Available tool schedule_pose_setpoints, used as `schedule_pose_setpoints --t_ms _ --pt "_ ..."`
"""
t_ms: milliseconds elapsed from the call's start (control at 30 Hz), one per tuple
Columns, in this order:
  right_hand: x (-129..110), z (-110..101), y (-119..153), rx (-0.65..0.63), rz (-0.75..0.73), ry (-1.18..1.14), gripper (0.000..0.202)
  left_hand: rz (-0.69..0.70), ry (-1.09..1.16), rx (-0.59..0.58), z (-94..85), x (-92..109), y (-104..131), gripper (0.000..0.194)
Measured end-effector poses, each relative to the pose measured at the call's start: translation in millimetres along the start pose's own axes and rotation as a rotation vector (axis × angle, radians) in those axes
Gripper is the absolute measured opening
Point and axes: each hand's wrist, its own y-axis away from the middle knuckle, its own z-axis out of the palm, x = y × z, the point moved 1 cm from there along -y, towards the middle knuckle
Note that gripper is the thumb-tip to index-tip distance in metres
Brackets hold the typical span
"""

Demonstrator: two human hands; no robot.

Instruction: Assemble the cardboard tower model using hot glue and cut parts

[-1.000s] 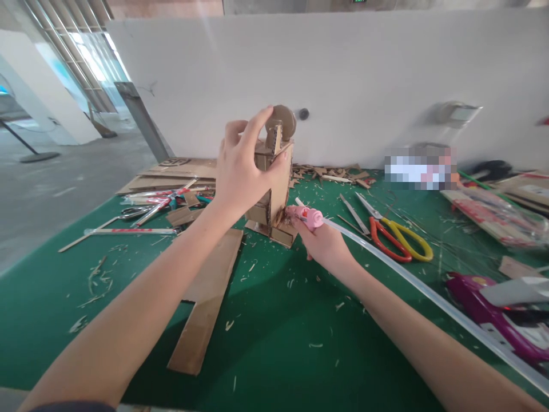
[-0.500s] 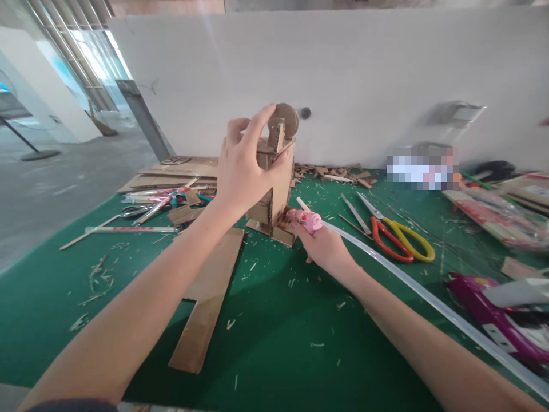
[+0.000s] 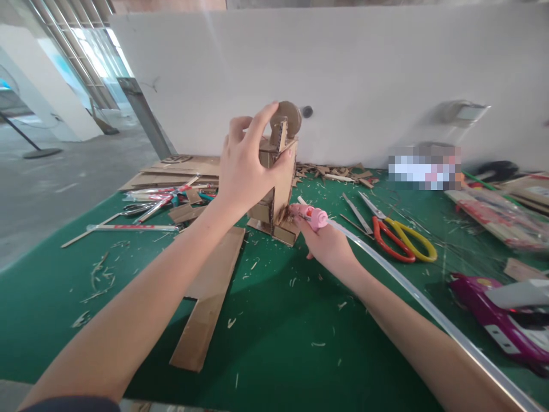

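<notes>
A small upright cardboard model (image 3: 281,191) with a round disc (image 3: 286,119) at its top stands on the green table. My left hand (image 3: 246,163) grips its upper part from the left, with a fingertip by the disc and the thumb against the front face. My right hand (image 3: 328,246) is closed around a pink glue gun (image 3: 315,218) beside the model's base. A long translucent glue stick (image 3: 398,280) runs from the gun's back end toward the lower right. The gun's nozzle is hidden near the base.
Scissors (image 3: 397,234) with red and yellow handles lie right of my hand, near a purple-and-white device (image 3: 497,320). A flat cardboard piece (image 3: 214,292) is in front. Cardboard scraps (image 3: 338,171) line the white wall; wrapped sticks (image 3: 163,206) lie at left.
The view has shifted very slightly. The glue gun's back end has turned a little, and the glue stick now bows more. My left hand keeps its hold on the model.
</notes>
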Motion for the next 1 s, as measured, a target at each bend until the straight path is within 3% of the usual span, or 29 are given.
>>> schedule_pose_setpoints --t_ms 400,733,1000 --pt "-1 2 2 -0.049 -0.026 0.008 0.042 -0.028 -0.056 -0.021 -1.3 2 -1 0.059" --pt "9 4 0 -0.016 -0.041 -0.07 0.04 0.014 -0.043 -0.013 -1.8 1 0 0.055" --pt "3 3 1 -0.028 -0.015 -0.018 0.04 0.045 -0.022 0.008 -1.1 -1 0 0.059"
